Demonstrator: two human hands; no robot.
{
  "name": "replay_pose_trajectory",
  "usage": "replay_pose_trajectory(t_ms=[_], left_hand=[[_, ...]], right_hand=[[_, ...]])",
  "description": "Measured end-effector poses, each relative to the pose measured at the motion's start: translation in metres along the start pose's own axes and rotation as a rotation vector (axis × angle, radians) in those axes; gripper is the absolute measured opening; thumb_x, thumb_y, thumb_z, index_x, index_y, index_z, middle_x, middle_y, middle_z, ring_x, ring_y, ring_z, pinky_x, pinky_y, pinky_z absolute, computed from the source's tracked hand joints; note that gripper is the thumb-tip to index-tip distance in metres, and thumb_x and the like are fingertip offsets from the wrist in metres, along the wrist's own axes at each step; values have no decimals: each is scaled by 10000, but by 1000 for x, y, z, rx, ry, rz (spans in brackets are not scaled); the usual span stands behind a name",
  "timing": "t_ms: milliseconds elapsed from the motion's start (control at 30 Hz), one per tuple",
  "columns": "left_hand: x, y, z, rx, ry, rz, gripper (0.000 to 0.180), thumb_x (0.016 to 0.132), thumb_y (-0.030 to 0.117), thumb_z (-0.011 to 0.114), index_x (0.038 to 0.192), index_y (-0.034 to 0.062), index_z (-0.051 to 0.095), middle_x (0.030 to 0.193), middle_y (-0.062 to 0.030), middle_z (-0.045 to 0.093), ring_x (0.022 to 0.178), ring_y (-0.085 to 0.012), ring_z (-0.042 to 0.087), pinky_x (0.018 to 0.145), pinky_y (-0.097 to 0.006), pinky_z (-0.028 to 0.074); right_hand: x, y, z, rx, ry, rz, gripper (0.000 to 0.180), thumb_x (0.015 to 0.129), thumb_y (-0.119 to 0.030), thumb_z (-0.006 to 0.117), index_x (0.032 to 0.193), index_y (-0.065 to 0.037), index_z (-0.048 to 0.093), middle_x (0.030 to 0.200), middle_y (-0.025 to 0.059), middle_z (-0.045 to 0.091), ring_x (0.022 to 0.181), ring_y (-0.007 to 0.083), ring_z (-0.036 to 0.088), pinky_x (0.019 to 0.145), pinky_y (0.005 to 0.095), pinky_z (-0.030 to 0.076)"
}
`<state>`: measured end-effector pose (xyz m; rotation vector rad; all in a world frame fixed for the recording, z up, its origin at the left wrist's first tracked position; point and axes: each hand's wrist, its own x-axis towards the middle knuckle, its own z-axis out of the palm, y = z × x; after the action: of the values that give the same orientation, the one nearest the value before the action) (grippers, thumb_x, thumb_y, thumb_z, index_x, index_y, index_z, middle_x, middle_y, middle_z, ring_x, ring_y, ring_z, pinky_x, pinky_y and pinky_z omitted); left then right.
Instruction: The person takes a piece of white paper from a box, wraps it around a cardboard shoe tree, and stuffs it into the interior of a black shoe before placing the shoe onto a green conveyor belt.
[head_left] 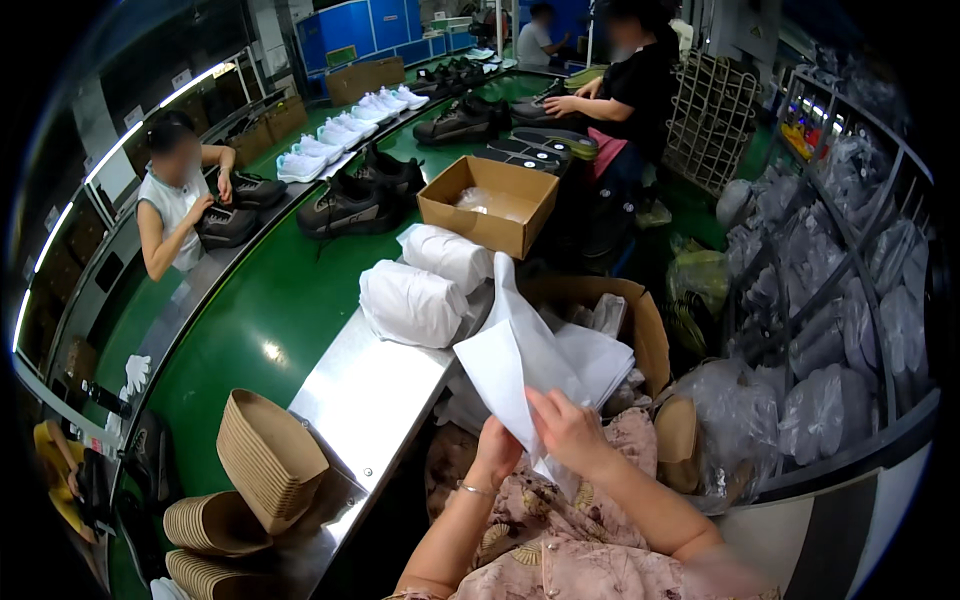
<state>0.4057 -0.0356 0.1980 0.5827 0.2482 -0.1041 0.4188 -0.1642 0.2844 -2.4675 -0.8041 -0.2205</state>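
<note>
Over my lap I hold a sheet of white wrapping paper [505, 365], its upper part folded and standing up at an angle. My left hand [497, 453], with a bracelet at the wrist, is closed on the paper's lower left edge. My right hand [570, 432] pinches it a little further right, fingertips partly hidden by the sheet. More white paper [595, 355] lies behind my right hand. Beyond the paper, two white-wrapped bundles [408, 303] rest side by side on the metal worktop [375, 390]; what is inside them is hidden.
Stacked brown cardboard inserts [265, 460] stand at left. An open carton [490, 205] sits beside dark shoes [350, 205] on the green conveyor [235, 320]. White shoes [345, 130] line its far side. Two co-workers handle shoes. A metal rack [850, 240] with plastic-bagged items is at right.
</note>
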Motion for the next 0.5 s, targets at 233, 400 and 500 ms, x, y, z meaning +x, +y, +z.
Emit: replay_pose_trajectory(t_ms=[233, 400, 500], left_hand=[[-4, 12, -4, 46, -33, 167, 238, 896, 143, 471, 1057, -15, 548, 978, -73, 615, 880, -180, 604, 783, -308, 490], [-8, 17, -17, 170, -96, 203, 266, 897, 152, 490, 1095, -16, 543, 1009, -77, 613, 908, -172, 594, 800, -292, 482], [-5, 19, -6, 150, -134, 200, 267, 895, 149, 494, 1098, -18, 542, 1011, -78, 613, 910, -170, 592, 802, -290, 480]], right_hand=[[-16, 5, -8, -64, -389, -45, 306, 821, -142, 501, 1120, -129, 564, 810, 134, 535, 717, 339, 602, 667, 442, 479], [8, 3, -39, 28, -257, 25, 261, 832, -249, 561, 1040, -101, 614, 895, 128, 555, 818, 317, 575, 694, 370, 474], [32, 10, -30, 57, 0, 25, 402, 859, -297, 539, 1202, -89, 507, 1130, 188, 485, 1037, 354, 506, 845, 372, 435]])
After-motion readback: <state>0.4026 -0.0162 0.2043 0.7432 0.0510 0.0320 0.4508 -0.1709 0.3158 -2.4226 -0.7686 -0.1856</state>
